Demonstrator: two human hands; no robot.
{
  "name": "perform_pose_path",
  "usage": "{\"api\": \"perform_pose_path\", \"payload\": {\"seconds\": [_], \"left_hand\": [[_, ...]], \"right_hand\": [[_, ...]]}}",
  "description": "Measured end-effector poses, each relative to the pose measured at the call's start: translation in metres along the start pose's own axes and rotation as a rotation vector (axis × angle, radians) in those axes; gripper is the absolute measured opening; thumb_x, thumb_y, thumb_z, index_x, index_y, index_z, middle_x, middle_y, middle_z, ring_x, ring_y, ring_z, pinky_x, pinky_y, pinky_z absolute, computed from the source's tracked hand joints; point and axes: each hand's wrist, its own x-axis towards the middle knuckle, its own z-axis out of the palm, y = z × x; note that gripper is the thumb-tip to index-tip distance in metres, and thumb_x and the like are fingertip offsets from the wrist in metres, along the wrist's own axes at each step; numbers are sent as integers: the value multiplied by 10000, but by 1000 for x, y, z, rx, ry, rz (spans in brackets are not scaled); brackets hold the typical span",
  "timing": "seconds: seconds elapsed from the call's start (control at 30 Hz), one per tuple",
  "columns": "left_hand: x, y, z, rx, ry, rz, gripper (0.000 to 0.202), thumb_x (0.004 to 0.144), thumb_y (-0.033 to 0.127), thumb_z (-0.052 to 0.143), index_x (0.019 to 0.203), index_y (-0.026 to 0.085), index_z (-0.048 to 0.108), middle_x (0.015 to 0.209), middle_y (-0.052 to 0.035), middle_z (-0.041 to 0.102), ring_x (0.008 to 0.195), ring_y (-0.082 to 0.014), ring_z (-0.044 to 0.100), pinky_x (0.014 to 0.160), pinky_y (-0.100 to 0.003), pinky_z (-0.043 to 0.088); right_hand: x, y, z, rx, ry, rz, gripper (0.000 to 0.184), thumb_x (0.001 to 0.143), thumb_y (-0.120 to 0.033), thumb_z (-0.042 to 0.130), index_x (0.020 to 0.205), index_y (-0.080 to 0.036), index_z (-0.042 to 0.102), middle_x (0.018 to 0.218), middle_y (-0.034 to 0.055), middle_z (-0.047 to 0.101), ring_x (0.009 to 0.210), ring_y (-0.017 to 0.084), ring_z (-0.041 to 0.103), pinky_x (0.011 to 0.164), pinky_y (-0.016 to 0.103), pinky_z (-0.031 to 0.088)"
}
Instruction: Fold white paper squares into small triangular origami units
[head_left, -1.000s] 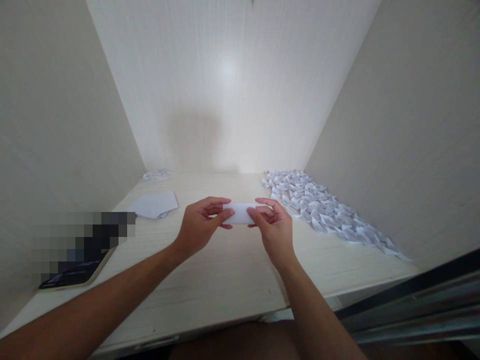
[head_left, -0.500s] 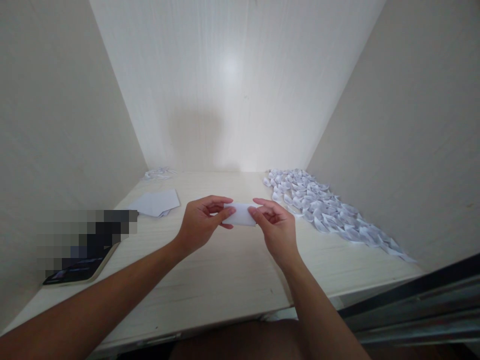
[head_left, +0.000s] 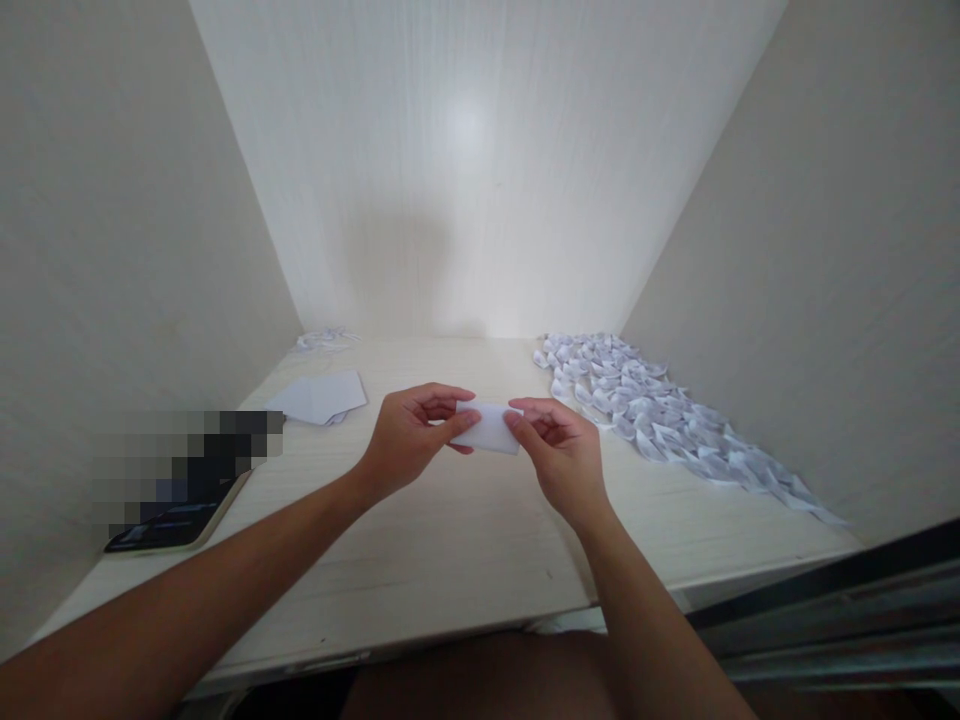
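A small white rectangle of paper (head_left: 491,428) is held level above the middle of the table, stretched between my two hands. My left hand (head_left: 416,430) pinches its left end, thumb on the near face and fingers behind. At the right end, my right hand (head_left: 562,450) grips it the same way, with the thumb pressed on the face. The fingers behind the paper are partly hidden.
Many folded white paper pieces (head_left: 637,410) lie in rows along the right wall. Flat paper sheets (head_left: 319,397) rest at left, with thin paper strips (head_left: 326,341) behind. A phone (head_left: 172,515), partly pixelated, leans at the left wall of the table (head_left: 450,560).
The view has shifted slightly, so everything sits a little to the right in the picture. Both hands keep the same pinch on the paper.
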Motion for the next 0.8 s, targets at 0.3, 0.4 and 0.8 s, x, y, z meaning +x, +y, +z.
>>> {"api": "perform_pose_path", "payload": {"seconds": [0.3, 0.4, 0.8], "left_hand": [[-1, 2, -1, -14, -28, -1, 280, 698, 299, 878, 899, 138, 769, 677, -7, 729, 615, -183, 736, 508, -297, 682], [0, 3, -1, -49, -28, -25, 306, 693, 292, 882, 924, 132, 761, 733, -27, 759, 641, -196, 745, 514, -312, 685], [1, 2, -3, -107, 43, -42, 278, 678, 246, 889, 891, 108, 777, 786, -60, 777, 653, -188, 740, 481, -269, 662]], "right_hand": [[0, -2, -1, -15, 11, 10, 203, 674, -401, 863, 773, -242, 786, 620, -17, 646, 568, 125, 551, 556, 273, 462], [1, -1, -2, -33, 27, -6, 181, 681, -382, 857, 775, -244, 786, 626, -19, 643, 568, 121, 545, 542, 265, 444], [6, 4, -9, -39, 18, -39, 246, 688, -382, 859, 847, -216, 770, 636, -11, 690, 595, 143, 627, 578, 282, 506]]}}
